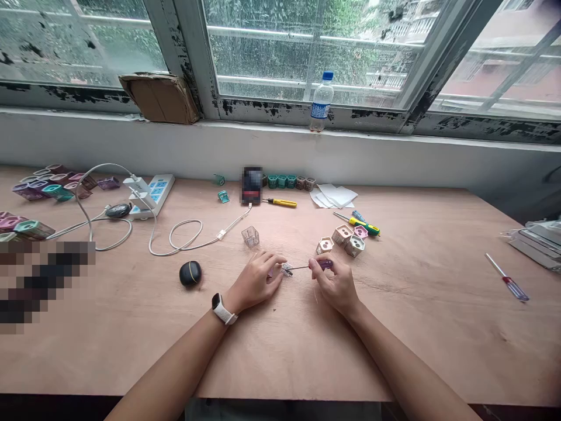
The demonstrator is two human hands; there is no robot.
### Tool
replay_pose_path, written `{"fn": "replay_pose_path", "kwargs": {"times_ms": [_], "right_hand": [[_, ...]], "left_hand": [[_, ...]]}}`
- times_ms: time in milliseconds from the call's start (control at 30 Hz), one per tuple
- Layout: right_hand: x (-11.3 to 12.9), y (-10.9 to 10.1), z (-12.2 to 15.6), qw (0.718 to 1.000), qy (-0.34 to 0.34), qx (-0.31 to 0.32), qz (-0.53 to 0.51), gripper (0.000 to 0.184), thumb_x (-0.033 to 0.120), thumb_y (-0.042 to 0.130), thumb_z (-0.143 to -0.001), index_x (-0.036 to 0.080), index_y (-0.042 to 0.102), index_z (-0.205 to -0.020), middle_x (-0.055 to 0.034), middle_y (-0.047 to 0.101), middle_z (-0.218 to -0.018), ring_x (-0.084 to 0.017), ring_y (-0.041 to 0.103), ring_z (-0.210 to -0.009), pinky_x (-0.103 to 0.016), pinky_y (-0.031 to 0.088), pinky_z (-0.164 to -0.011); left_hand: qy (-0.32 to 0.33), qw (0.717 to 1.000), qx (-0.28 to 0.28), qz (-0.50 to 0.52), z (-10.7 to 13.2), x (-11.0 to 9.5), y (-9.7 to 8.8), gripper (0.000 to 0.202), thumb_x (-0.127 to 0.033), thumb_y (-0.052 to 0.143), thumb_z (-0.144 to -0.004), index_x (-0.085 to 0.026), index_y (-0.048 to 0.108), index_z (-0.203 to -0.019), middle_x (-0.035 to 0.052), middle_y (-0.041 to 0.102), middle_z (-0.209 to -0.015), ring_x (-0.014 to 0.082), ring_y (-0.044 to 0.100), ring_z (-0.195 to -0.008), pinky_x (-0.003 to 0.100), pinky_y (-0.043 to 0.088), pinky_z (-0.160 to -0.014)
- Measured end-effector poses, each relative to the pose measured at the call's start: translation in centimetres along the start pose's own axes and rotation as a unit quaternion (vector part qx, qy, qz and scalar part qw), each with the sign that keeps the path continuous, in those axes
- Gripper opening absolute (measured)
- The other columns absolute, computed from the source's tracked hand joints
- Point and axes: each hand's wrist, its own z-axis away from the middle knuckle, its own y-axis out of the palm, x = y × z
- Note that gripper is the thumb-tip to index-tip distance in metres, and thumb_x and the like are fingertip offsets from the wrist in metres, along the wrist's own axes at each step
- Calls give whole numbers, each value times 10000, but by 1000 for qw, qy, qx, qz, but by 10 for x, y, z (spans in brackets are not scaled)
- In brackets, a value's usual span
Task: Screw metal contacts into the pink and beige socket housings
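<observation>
My left hand [256,282] rests on the wooden table [280,345], fingers curled and pinching a small clear plastic part [286,269]. Around that wrist is a white watch [223,309]. My right hand [335,282] is closed on a small screwdriver with a purple handle [325,264]. Its thin shaft points left, with the tip at the clear part. Just beyond my right hand lie several small pastel sharpener-like blocks [346,240]. An empty clear plastic case [250,237] stands just beyond my left hand.
A black oval object [190,273] lies left of my hands. Farther back are a power strip [152,194] with white cables, a phone [251,185], a yellow screwdriver [281,202], a green-yellow screwdriver [363,223], white paper pieces [333,196], and more coloured blocks [52,184]. A red-handled screwdriver [508,280] lies at the right. A water bottle [321,102] stands on the windowsill.
</observation>
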Motion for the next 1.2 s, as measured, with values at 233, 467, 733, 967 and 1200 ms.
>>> {"fn": "replay_pose_path", "kwargs": {"times_ms": [233,467,733,967,1200], "right_hand": [[3,3,1,1000,13,12,-2,213,344,575,-952,186,610,-815,6,615,-630,-130,601,-577,-243,465,-587],[1,7,2,999,34,18,-18,235,387,575,-951,189,612,-830,-4,626,-647,-135,601,-569,-249,473,-574],[-1,9,4,998,54,20,-30,253,409,586,-943,182,623,-838,0,607,-629,-134,592,-572,-241,461,-564],[-1,7,0,992,100,3,-78,281,434,594,-932,175,617,-825,9,574,-607,-126,554,-545,-233,422,-510],[0,-1,-2,994,96,-31,-49,296,409,595,-926,180,594,-740,19,544,-572,-120,533,-515,-239,424,-516]], "left_hand": [[9,1000,9,-4,0,-1,-1,85,-164,569,-902,-217,605,-959,60,647,-989,219,580,-925,380,474,-871],[20,1000,17,-7,1,0,-1,114,-164,575,-902,-230,656,-947,62,646,-1025,215,581,-947,387,483,-884],[28,999,8,-14,2,2,0,117,-204,586,-918,-239,697,-934,64,646,-1018,205,590,-939,384,493,-880],[30,999,6,-14,1,3,1,122,-221,579,-931,-238,699,-945,62,650,-1007,203,588,-937,383,488,-874],[28,999,10,-12,1,3,0,118,-217,569,-935,-236,685,-952,64,660,-1009,208,598,-943,379,492,-865]]}}
